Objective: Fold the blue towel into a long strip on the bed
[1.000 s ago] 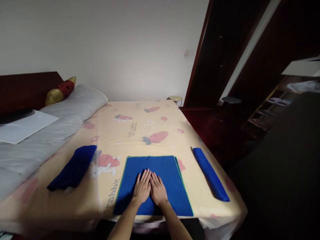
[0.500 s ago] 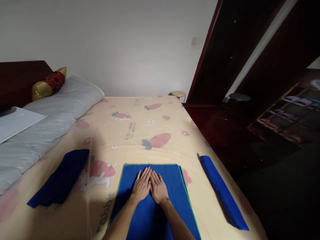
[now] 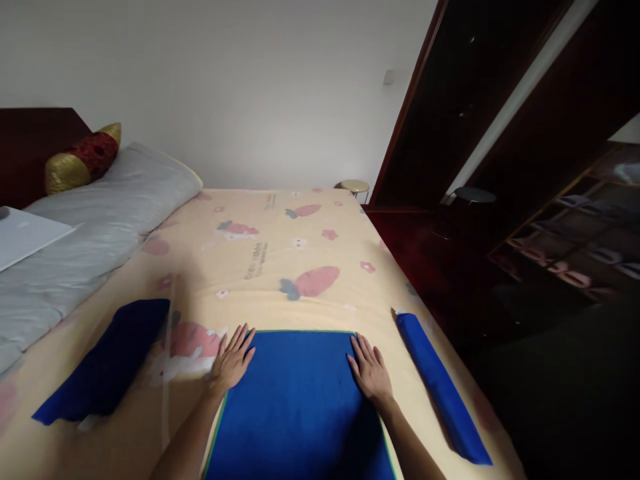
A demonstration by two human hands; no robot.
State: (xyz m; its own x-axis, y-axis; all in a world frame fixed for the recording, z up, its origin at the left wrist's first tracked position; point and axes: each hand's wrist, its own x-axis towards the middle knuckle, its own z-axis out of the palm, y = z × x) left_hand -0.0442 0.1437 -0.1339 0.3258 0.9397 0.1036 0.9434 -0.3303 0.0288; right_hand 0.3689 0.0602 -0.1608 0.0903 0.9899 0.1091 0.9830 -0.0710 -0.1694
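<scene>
A blue cloth [image 3: 300, 407] with green edging lies flat on the bed in front of me, its near end cut off by the bottom of the view. Across its far left corner rests my left hand [image 3: 233, 358], palm down with fingers spread. My right hand [image 3: 371, 368] lies flat over the far right corner, fingers also apart. Neither hand grips anything. To the right is a long, narrow blue cloth bundle [image 3: 443, 387]. On the left sits a darker blue folded cloth [image 3: 107, 363] with a small pale bit at its near edge.
The bed [image 3: 310, 313] has a cream sheet printed with carrots and rabbits. Grey bedding [image 3: 100, 213], a white board [image 3: 30, 237] and a red-gold bolster [image 3: 83, 160] are at the left. Beyond the right edge are stools [image 3: 355, 186] and a shoe rack [image 3: 565, 267].
My hands have parted from the middle of the cloth's far edge and slid outward to its two far corners. The view has shifted slightly.
</scene>
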